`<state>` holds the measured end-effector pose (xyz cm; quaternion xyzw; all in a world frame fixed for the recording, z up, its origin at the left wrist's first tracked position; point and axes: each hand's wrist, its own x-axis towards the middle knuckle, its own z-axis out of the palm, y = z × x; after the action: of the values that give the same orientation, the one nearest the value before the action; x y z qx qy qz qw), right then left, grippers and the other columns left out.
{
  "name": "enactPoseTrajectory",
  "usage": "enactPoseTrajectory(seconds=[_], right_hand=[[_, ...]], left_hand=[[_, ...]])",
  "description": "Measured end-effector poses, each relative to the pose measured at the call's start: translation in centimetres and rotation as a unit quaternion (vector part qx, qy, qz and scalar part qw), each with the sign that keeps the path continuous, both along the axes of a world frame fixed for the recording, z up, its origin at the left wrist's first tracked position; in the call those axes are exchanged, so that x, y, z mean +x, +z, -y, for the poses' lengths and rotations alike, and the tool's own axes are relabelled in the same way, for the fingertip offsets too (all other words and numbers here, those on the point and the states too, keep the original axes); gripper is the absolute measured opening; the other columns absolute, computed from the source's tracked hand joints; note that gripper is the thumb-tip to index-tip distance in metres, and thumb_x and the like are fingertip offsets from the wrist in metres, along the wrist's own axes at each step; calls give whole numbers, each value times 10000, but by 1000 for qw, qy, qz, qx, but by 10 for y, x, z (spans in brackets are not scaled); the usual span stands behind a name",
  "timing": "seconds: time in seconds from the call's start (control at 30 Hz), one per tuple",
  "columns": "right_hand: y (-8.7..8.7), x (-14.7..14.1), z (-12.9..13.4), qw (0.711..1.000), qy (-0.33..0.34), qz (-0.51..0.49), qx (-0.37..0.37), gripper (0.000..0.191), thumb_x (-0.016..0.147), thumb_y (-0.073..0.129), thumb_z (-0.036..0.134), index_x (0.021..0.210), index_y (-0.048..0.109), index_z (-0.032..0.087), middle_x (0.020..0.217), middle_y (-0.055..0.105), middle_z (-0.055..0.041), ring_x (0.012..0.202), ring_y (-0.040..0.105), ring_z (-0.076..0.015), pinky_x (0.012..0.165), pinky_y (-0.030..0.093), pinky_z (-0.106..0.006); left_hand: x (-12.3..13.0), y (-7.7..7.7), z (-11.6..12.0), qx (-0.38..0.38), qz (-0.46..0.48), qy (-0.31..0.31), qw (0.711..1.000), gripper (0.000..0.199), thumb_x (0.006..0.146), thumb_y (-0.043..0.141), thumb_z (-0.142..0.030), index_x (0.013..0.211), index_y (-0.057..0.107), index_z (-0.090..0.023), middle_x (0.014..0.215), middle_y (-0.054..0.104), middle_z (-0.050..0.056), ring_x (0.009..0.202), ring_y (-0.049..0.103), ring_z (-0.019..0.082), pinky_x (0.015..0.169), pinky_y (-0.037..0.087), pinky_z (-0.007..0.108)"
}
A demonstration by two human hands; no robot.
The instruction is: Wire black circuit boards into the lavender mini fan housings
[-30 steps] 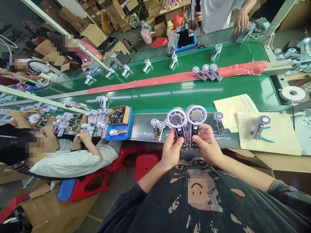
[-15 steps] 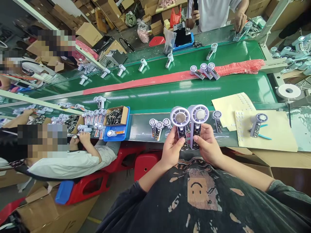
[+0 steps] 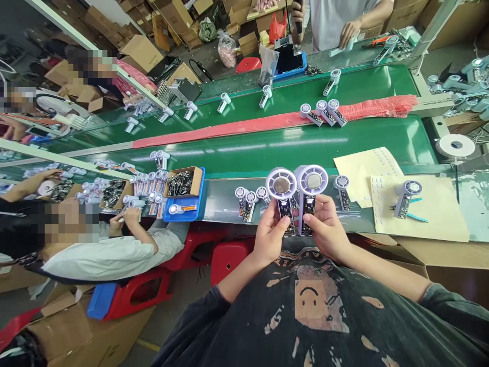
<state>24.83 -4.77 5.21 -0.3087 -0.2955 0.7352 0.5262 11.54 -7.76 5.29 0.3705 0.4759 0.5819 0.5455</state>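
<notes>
Two lilac handheld fans with bare circuit boards on their handles are held upright side by side before my chest. My left hand (image 3: 272,235) grips the handle of the left fan (image 3: 281,184), thumb on its board. In my right hand (image 3: 324,227) is the right fan (image 3: 313,180), the thumb pressed on the lower board. Several more fans (image 3: 250,199) stand on the bench left of my hands, partly hidden behind the held ones. Another fan (image 3: 343,184) rests just to the right. One fan (image 3: 410,189) lies on yellow sticker sheets (image 3: 439,219) beside blue-handled pliers (image 3: 416,217).
A green conveyor (image 3: 267,148) with a red strip (image 3: 229,130) and spaced fans runs beyond the bench. Left stands a blue tray (image 3: 183,216) with a carton of small boards (image 3: 180,182). A co-worker (image 3: 114,257) sits left; another person stands across the line.
My hands and both fans stay almost still. Across the line, the co-worker's hand has moved left from the fan there and is now over a pale item on the bench.
</notes>
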Motion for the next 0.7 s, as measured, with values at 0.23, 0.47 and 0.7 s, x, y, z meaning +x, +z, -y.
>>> enactPoseTrajectory(seconds=[0.23, 0.47, 0.7], right_hand=[[1, 0, -2, 1000, -4, 5, 0, 515, 716, 829, 383, 1053, 442, 339, 1079, 602, 19, 882, 668, -197, 767, 571, -382], [-1, -1, -3, 1000, -10, 20, 3, 523, 716, 828, 406, 1057, 436, 339, 1062, 613, 18, 886, 655, -194, 775, 568, -378], [-3, 0, -4, 1000, -9, 10, -1, 516, 722, 826, 382, 1060, 439, 344, 1078, 610, 19, 888, 661, -198, 791, 564, -389]], left_hand=[[0, 0, -1, -9, 17, -5, 1000, 619, 869, 682, -374, 1443, 456, -325, 1400, 594, 56, 1281, 567, 272, 1112, 438, 444], [0, -2, -3, -17, 2, -10, 1000, 629, 870, 676, -394, 1450, 449, -307, 1385, 605, 65, 1322, 529, 286, 1095, 456, 441], [-1, -3, -5, -6, 2, -7, 1000, 614, 877, 673, -360, 1447, 453, -308, 1423, 573, 59, 1308, 541, 269, 1124, 425, 430]])
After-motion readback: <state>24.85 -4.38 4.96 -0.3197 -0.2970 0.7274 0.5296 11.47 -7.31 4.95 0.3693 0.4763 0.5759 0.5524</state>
